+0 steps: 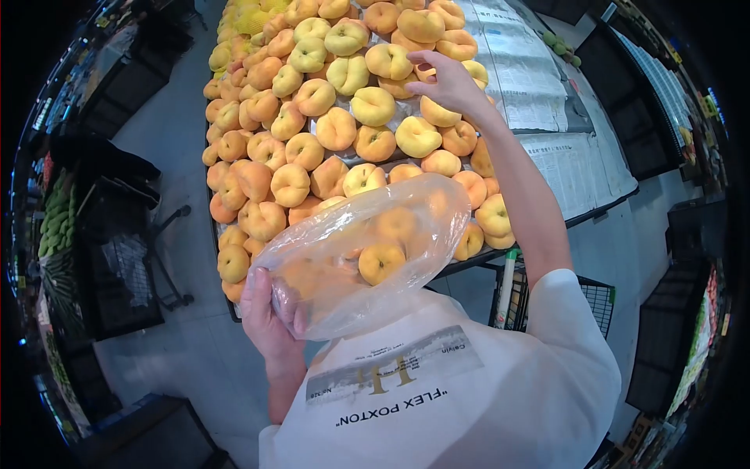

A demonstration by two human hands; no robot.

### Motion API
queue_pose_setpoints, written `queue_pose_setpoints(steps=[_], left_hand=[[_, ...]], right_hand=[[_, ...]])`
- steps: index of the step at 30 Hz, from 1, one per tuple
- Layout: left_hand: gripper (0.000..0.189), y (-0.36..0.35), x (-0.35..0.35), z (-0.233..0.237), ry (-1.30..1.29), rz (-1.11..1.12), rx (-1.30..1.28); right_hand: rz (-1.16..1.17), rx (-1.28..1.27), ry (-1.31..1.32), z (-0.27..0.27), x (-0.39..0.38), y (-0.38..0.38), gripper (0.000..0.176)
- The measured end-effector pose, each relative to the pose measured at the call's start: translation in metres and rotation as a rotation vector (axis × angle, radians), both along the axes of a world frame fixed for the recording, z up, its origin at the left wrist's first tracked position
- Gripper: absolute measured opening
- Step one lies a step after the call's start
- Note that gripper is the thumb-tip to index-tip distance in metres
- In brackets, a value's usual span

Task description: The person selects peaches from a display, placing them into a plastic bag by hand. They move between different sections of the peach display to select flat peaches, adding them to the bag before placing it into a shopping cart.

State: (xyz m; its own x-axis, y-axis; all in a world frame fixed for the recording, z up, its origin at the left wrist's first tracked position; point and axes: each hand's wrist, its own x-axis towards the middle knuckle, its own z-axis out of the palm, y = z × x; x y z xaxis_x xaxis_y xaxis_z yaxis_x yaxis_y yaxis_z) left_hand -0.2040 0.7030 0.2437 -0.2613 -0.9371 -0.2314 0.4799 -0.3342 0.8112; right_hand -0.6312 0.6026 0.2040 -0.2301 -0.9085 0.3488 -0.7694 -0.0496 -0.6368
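My left hand [269, 309] is closed on the edge of a clear plastic bag [312, 305], which it holds spread in front of my chest. The bag's wide mouth faces the display, and a yellow-orange flat peach [381, 263] shows within its outline. More peach colour comes through the film. Over on the right side of the heap, my right hand [444, 82] reaches out with thumb and fingers apart. Its fingertips are right at a flat peach [426, 73] partly covered by the hand. Around it lie many flat peaches [373, 106], orange to yellow-green.
Newspaper sheets [539, 78] cover the display's right side. A shopping basket or cart [594, 301] with a green-tipped handle stands below its front right corner. On the left are another cart [144, 266] and a person in dark clothes [101, 164]. Dark produce stands line both sides.
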Motion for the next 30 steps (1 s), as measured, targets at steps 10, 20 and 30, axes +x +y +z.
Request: queue_pose_setpoints(steps=[10,20,30], left_hand=[[0.026,0.013,0.002,0.004,-0.014,0.026,0.035],[0.027,0.013,0.010,-0.006,0.077,-0.014,0.026],[0.027,0.013,0.014,-0.008,0.107,-0.051,0.021]], right_hand=[[-0.073,0.384,0.678,0.007,0.011,-0.093,0.089],[-0.109,0.401,0.683,0.001,0.006,-0.105,0.100],[-0.108,0.376,0.613,0.000,0.012,-0.099,0.093]])
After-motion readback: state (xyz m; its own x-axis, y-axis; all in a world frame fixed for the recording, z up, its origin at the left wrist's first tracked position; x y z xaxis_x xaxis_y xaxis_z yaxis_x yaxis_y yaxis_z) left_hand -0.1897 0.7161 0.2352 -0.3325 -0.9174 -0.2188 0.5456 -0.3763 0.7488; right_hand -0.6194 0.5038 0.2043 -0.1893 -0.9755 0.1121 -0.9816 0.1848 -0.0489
